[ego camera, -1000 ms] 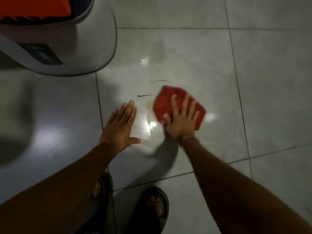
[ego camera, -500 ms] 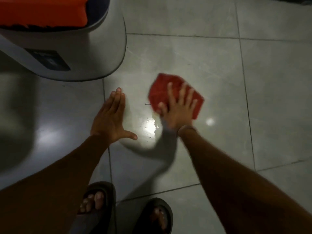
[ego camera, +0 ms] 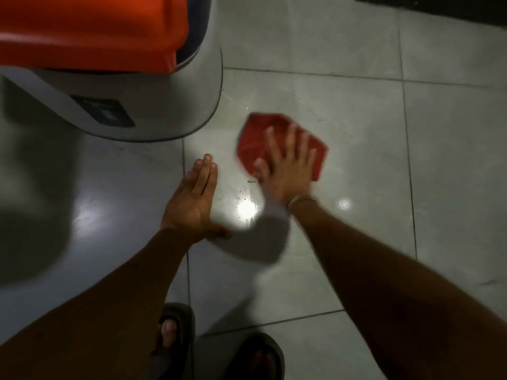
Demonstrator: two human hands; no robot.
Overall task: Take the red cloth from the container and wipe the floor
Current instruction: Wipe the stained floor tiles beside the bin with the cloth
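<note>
Red cloth [ego camera: 277, 144] at frame centre, flat on grey tiled floor [ego camera: 343, 111], farther from feet than half a second ago, now past the small dark streak [ego camera: 251, 181]. Right hand [ego camera: 285, 171] pressed flat on top, fingers spread wide, blurred. Left hand [ego camera: 192, 198] flat on tile just left, fingers together, thumb out, holding nothing. Grey container [ego camera: 153, 105] at upper left, larger in frame than before, orange contents [ego camera: 90, 28] showing. Open tile right of cloth and beyond it; container edge near on left. Sandalled feet [ego camera: 175, 333] at bottom.

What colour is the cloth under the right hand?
Red, plain with no visible pattern. The cloth lies flat under the right hand on the floor, seen in the head view.
</note>
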